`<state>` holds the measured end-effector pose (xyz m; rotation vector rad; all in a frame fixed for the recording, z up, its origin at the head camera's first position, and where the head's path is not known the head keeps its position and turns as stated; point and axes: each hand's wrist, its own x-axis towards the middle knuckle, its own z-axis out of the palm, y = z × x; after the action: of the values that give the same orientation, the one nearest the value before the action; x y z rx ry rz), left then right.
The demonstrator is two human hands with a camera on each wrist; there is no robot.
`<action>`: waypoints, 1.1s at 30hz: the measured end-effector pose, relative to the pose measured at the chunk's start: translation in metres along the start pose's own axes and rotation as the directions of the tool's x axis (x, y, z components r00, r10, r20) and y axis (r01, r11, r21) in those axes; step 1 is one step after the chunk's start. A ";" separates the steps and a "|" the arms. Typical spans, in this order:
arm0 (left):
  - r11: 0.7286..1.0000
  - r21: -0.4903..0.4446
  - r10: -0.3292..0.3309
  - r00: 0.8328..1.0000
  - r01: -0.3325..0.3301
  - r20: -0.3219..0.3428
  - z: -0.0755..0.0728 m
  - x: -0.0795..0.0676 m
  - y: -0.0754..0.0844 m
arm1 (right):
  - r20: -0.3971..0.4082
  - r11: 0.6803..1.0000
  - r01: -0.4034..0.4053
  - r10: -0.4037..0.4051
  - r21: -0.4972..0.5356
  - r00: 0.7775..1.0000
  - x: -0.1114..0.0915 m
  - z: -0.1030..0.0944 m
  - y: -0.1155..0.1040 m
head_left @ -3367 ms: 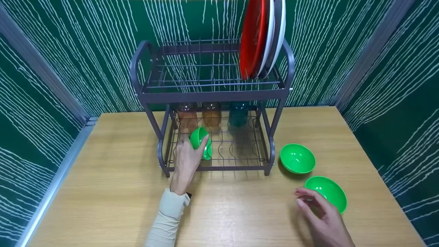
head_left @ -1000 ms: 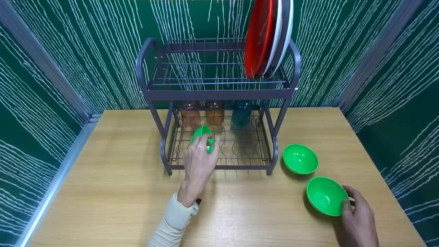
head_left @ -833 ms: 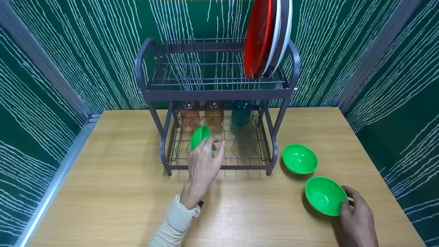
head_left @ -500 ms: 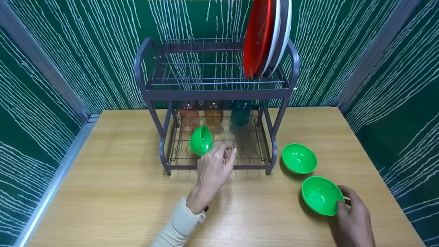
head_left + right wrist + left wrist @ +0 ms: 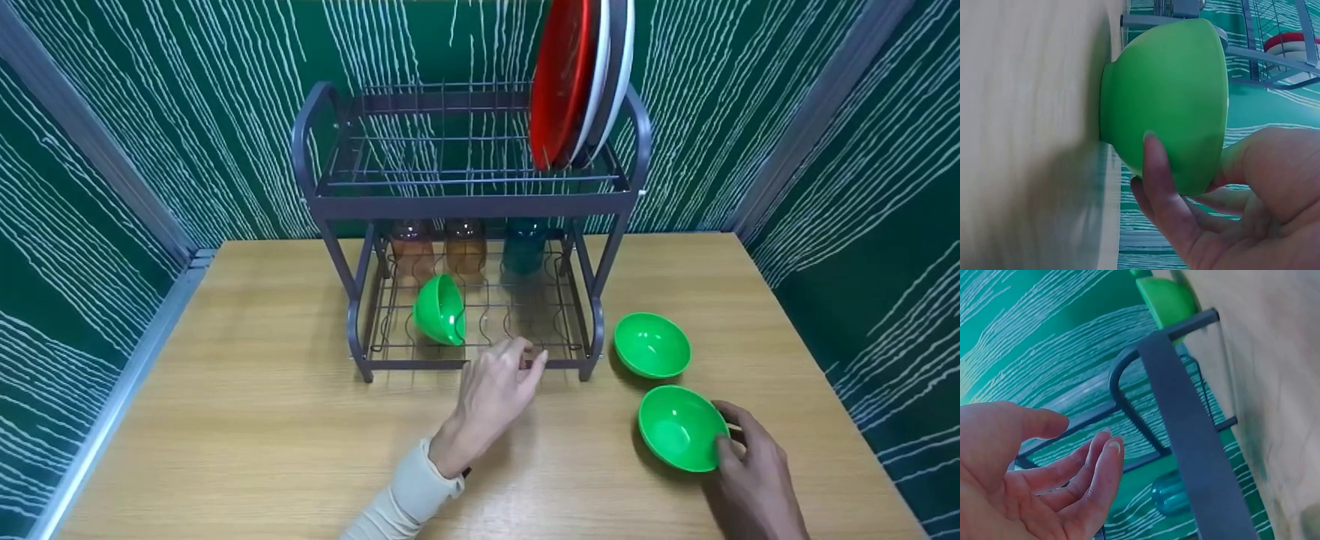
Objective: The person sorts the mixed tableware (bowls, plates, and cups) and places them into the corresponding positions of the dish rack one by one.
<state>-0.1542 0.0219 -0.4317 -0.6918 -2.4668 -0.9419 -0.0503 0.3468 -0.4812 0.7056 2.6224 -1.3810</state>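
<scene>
In the head view, a green bowl (image 5: 439,309) stands on its side in the lower tier of the dark metal dish rack (image 5: 472,206). My left hand (image 5: 499,390) hovers apart from that bowl, at the rack's front bar, fingers loosely bent around nothing. The left wrist view also shows this hand (image 5: 1055,478) holding nothing. My right hand (image 5: 754,457) grips the right side of the nearer green bowl (image 5: 682,429); in the right wrist view, fingers press the wall of this bowl (image 5: 1174,101), its base close over the table. Another green bowl (image 5: 652,345) sits just behind it.
Upright on the top tier's right side stand a red plate (image 5: 559,86) and several pale and grey plates. An orange glass (image 5: 412,247), an amber glass (image 5: 465,247) and a teal glass (image 5: 523,246) line the lower tier's back. Green patterned walls surround the wooden table (image 5: 247,420).
My left hand has let go of the bowl in the rack and drawn back to the right. My right hand has come round to the nearer bowl's right side and shifted it slightly left.
</scene>
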 end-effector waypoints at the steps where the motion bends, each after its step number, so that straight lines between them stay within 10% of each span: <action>1: 1.000 0.007 0.002 1.000 -0.002 0.006 0.002 -0.001 0.000 | -0.003 1.000 0.026 -0.026 -0.002 1.000 -0.001 0.002 0.000; 22: 1.000 0.006 0.015 0.981 -0.017 0.192 0.036 -0.021 0.003 | 0.088 0.982 0.174 -0.180 0.069 0.980 -0.014 0.028 -0.010; 33: 0.987 -0.137 -0.021 0.907 0.086 0.420 0.044 -0.025 0.006 | 0.092 0.958 0.250 -0.264 0.142 0.960 -0.021 0.041 -0.012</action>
<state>-0.1393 0.0489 -0.4722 -0.9685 -2.8154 -1.1098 -0.0420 0.3011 -0.4901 0.2951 2.6291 -1.6176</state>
